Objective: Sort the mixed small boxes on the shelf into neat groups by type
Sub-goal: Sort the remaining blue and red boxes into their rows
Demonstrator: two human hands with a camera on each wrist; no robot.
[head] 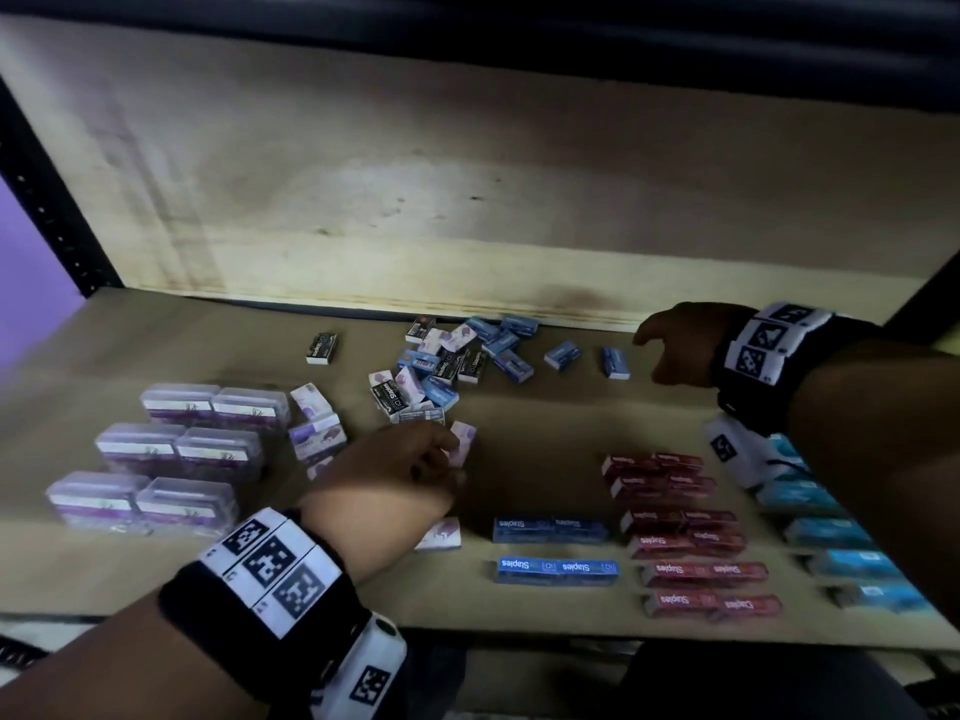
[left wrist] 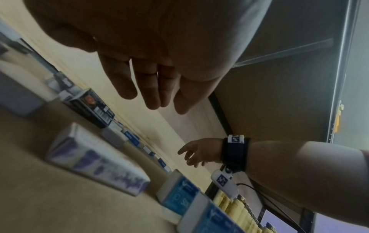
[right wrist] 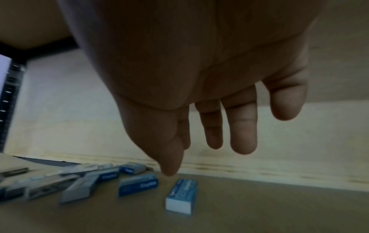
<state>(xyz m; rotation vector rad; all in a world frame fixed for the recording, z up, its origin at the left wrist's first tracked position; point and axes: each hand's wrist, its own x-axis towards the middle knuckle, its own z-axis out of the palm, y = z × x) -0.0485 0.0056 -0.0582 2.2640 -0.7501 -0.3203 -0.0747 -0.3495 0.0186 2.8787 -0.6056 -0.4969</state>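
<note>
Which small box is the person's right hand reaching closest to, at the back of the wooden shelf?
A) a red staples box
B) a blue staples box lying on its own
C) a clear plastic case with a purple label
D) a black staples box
B: the open right hand hovers beside the lone blue staples box, apart from the mixed pile; the right wrist view shows that box just under its fingertips.

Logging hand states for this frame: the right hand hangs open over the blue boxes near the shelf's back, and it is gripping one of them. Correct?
Not quite. The right hand does hang open over the blue boxes near the back, but it grips none: the right wrist view shows its fingers relaxed and clear of the boxes.
</note>
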